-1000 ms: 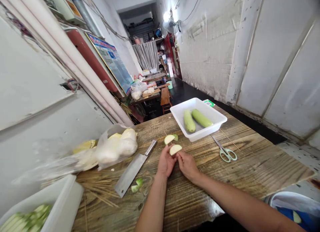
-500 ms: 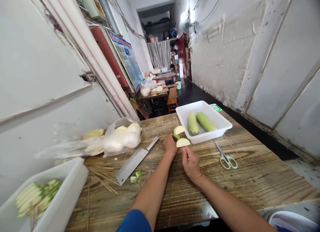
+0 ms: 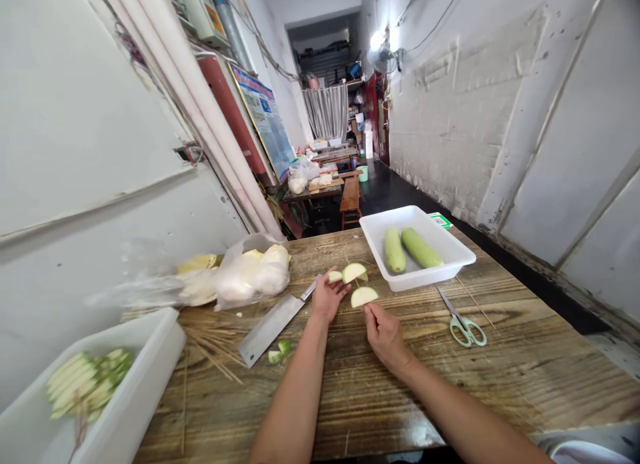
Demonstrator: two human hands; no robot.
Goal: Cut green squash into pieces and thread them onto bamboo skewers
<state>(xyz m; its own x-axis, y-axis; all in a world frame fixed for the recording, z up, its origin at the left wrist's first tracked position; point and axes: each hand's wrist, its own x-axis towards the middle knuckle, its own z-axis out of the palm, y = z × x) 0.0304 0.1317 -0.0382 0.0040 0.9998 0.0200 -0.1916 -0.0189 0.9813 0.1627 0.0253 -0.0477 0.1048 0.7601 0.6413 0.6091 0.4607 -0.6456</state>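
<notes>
My right hand [image 3: 383,331] pinches a thin skewer with a pale green squash slice [image 3: 363,296] threaded on its tip. My left hand [image 3: 326,297] rests on the wooden table [image 3: 400,391] with a small squash piece [image 3: 335,276] at its fingertips. Another half-round slice [image 3: 353,272] lies on the table just beyond. A cleaver [image 3: 273,323] lies to the left of my left hand, its metal handle close to that hand.
A white tray [image 3: 450,245] at the back holds two whole green squashes [image 3: 394,249]. Green-handled scissors [image 3: 465,324] lie to the right. A plastic bag of white pieces [image 3: 253,274], loose skewers [image 3: 215,351] and a white tray of sliced squash [image 3: 125,397] are on the left.
My left hand let go of the skewered slice and moved left to a small piece on the table. My right hand still holds the skewer with its slice. The view shifted slightly.
</notes>
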